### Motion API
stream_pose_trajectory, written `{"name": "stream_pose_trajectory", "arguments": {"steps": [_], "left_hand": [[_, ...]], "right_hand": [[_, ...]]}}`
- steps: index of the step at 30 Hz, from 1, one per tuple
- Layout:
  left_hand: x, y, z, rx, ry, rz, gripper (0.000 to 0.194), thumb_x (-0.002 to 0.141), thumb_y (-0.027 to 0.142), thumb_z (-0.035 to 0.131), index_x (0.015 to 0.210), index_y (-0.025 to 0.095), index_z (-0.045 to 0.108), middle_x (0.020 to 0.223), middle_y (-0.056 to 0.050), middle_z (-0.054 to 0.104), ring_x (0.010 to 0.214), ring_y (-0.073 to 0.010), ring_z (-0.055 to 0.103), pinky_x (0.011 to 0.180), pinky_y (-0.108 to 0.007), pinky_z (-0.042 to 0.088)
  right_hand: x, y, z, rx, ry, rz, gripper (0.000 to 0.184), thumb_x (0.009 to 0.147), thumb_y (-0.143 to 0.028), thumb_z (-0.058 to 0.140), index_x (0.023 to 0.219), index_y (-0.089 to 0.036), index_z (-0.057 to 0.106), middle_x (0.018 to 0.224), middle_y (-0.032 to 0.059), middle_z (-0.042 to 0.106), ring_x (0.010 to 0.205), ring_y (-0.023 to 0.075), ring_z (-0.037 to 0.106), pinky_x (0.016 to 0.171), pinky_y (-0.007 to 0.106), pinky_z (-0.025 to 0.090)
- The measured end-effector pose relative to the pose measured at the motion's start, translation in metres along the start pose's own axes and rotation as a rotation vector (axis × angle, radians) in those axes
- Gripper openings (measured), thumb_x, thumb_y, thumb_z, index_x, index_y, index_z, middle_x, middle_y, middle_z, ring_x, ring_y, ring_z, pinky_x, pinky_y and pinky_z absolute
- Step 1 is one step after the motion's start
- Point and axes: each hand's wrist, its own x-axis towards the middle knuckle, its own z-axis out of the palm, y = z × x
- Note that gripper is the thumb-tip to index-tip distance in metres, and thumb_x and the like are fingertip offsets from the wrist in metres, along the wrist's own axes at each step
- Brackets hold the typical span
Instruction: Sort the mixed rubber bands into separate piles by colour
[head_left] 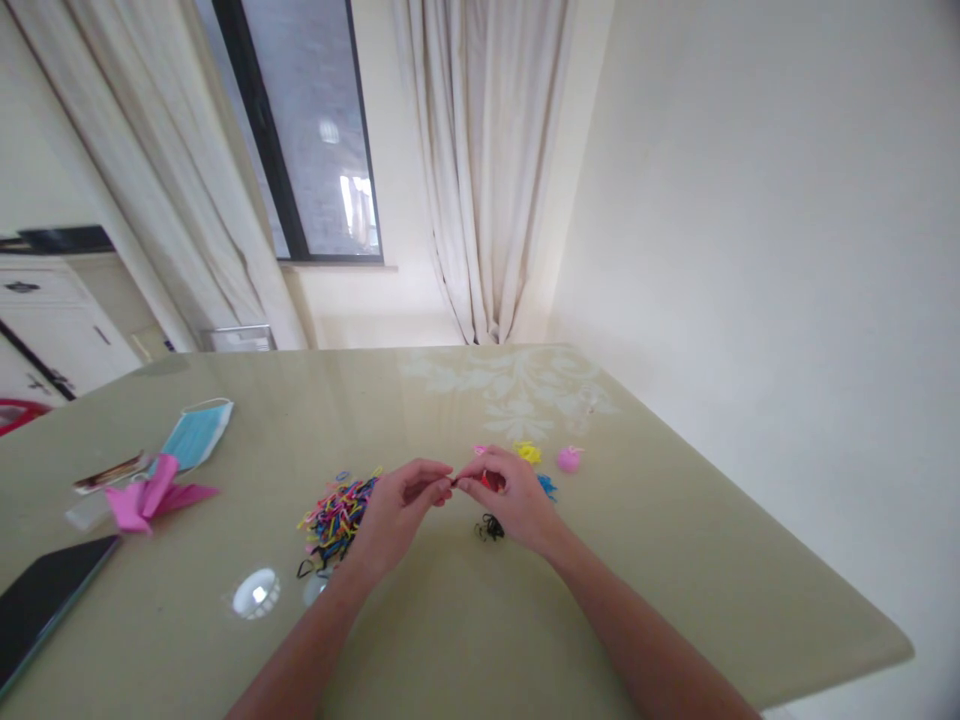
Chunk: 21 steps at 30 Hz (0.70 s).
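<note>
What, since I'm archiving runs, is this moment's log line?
left hand: touching tiny dark item | right hand: pinching it | nearby: multicoloured band pile

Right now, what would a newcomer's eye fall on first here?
Probably the multicoloured pile beside the left hand, which meets the right hand near the middle of view. Next, the pink folded paper off to the left, by the blue mask, then the yellow clump just beyond the right hand.
</note>
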Motion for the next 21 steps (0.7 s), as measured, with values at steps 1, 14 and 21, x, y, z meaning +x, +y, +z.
{"name": "stream_pose_trajectory", "arguments": {"steps": [1,14,21], "left_hand": [[0.000,0.001,0.001,0.001,-0.011,-0.001,0.029,0.086,0.042,0.072,0.100,0.016,0.075,0.085,-0.006,0.079,0.075,-0.0180,0.071,0.073,-0.030,0.059],[0.001,-0.004,-0.034,1.006,0.211,0.022,0.028,0.098,0.033,0.051,0.107,0.021,0.075,0.113,-0.010,0.077,0.110,-0.0314,0.067,0.098,-0.046,0.049],[0.000,-0.016,-0.055,1.377,0.109,-0.223,0.033,0.102,0.032,0.044,0.108,0.023,0.074,0.113,-0.011,0.073,0.109,-0.0313,0.067,0.089,-0.042,0.048]], "right_hand": [[0.000,0.000,0.000,0.007,0.007,0.009,0.015,0.093,-0.033,0.073,0.089,-0.021,0.082,0.070,-0.0021,0.059,0.065,0.0136,0.050,0.072,0.029,0.044],[0.002,-0.013,-0.049,0.607,0.119,0.127,0.017,0.080,-0.037,0.084,0.077,-0.022,0.078,0.071,0.0000,0.068,0.070,0.0157,0.061,0.070,0.029,0.048],[0.001,-0.012,-0.067,0.493,-0.030,0.182,0.019,0.079,-0.038,0.086,0.078,-0.019,0.080,0.072,0.0014,0.070,0.073,0.0165,0.065,0.069,0.028,0.048]]}}
